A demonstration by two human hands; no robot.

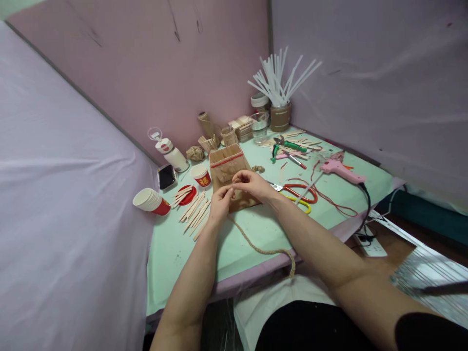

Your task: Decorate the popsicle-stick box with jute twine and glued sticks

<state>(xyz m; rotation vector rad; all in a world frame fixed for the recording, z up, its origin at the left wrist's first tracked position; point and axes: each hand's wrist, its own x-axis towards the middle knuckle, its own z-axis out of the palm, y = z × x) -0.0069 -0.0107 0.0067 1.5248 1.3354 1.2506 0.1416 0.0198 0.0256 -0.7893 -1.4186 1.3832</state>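
Observation:
My left hand [221,202] and my right hand [250,185] meet over the middle of the table, fingertips pinched together. A braided jute rope [268,252] comes out from below my left hand and trails over the table's front edge. Whatever is between my right fingertips is too small to make out. Right behind my hands stands a brown box-like craft piece [226,158] with a red band along its upper edge; my hands hide part of its lower front. Near my right wrist lie scissors [306,191] with red handles, and yellow handles [302,204] partly under the forearm.
Wooden sticks [195,214], a red lid [186,196] and stacked paper cups [151,201] are at left. A pink glue gun [341,170], red cord [334,202] and green-handled pliers [292,145] lie right. At the back stand a water cup [260,131] and white sticks [278,80].

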